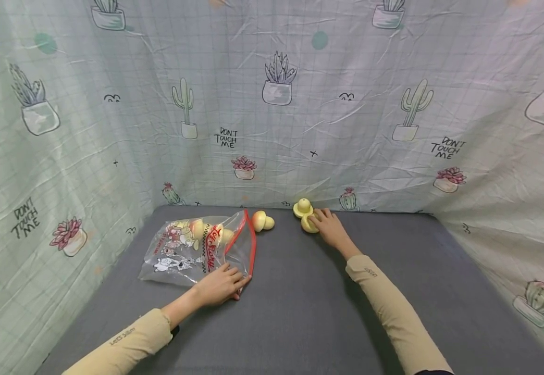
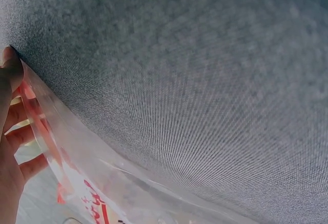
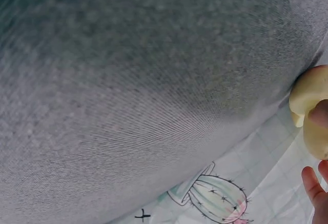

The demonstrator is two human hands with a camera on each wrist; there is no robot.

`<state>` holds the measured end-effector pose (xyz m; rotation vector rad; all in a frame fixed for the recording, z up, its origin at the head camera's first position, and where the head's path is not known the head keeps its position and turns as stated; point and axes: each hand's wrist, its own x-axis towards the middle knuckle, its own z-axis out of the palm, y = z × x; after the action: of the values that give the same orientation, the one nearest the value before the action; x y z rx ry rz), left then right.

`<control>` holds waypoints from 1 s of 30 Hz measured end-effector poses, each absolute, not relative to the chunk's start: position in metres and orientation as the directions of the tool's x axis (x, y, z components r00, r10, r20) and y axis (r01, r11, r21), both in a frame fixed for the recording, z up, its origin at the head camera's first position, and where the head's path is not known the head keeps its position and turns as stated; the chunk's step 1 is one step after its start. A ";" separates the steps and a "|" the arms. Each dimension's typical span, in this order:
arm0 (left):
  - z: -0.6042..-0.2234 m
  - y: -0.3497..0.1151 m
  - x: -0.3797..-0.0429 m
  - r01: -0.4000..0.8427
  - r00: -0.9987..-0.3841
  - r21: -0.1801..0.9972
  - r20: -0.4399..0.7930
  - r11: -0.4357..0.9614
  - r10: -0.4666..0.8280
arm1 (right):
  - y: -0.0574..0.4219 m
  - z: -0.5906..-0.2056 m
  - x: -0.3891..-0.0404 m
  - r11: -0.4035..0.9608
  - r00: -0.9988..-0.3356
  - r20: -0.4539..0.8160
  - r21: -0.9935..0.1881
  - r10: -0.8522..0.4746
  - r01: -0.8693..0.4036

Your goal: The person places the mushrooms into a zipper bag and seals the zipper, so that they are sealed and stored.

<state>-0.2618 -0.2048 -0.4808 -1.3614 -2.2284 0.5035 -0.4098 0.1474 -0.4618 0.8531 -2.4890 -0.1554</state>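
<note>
At the far edge of the gray tabletop (image 1: 295,317), near its middle, sits the nearer yellow mushroom (image 1: 308,225). The right hand (image 1: 332,229) holds it: in the right wrist view the thumb lies across the piece, with fingertips at its opposite side; part of the grip runs out of frame. Just behind, the farther yellow mushroom (image 1: 304,207) stands with its stem up, the two appearing to touch.

To the left of this pair, a third mushroom (image 1: 260,221) with an orange-tinted cap lies on its side, stem pointing right, right beside the mouth of the clear bag (image 1: 184,271). Whether cap and bag touch: cannot tell.

Bag lies flat, red trim along its opening, red lettering and cartoon figures printed on it. Several bagged mushrooms (image 1: 199,228) show through the film; exact count obscured by the print. The left hand (image 1: 219,286) pinches the near corner of the mouth, thumb below, fingers spread on top.

Both forearms wear beige sleeves (image 1: 391,304) with small dark lettering. Behind and at both sides hangs a pale curtain (image 1: 319,122) printed with potted cacti and "DON'T TOUCH ME".
</note>
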 end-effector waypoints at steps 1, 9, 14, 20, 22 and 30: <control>-0.480 -0.205 -0.261 0.720 -0.396 -0.538 0.202 0.439 0.896 | 0.148 -0.462 -0.410 0.797 -0.673 0.430 0.263 -0.601 -0.544; -0.478 -0.203 -0.260 0.720 -0.410 -0.534 0.189 0.444 0.892 | 0.151 -0.464 -0.411 0.805 -0.668 0.450 0.294 -0.592 -0.516; -0.480 -0.203 -0.260 0.723 -0.405 -0.527 0.201 0.446 0.892 | 0.152 -0.464 -0.409 0.807 -0.657 0.471 0.299 -0.589 -0.509; -0.480 -0.204 -0.261 0.724 -0.397 -0.525 0.213 0.447 0.893 | 0.153 -0.466 -0.408 0.816 -0.652 0.493 0.300 -0.576 -0.494; -0.480 -0.204 -0.261 0.722 -0.401 -0.527 0.209 0.449 0.892 | 0.153 -0.466 -0.408 0.817 -0.645 0.505 0.293 -0.574 -0.497; -0.476 -0.202 -0.257 0.707 -0.420 -0.542 0.196 0.455 0.886 | 0.155 -0.468 -0.405 0.832 -0.654 0.523 0.251 -0.547 -0.494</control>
<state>-0.2566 -0.2020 -0.4765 -1.3333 -2.2532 0.5286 -0.4052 0.1548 -0.4678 0.7598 -2.4098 -0.1150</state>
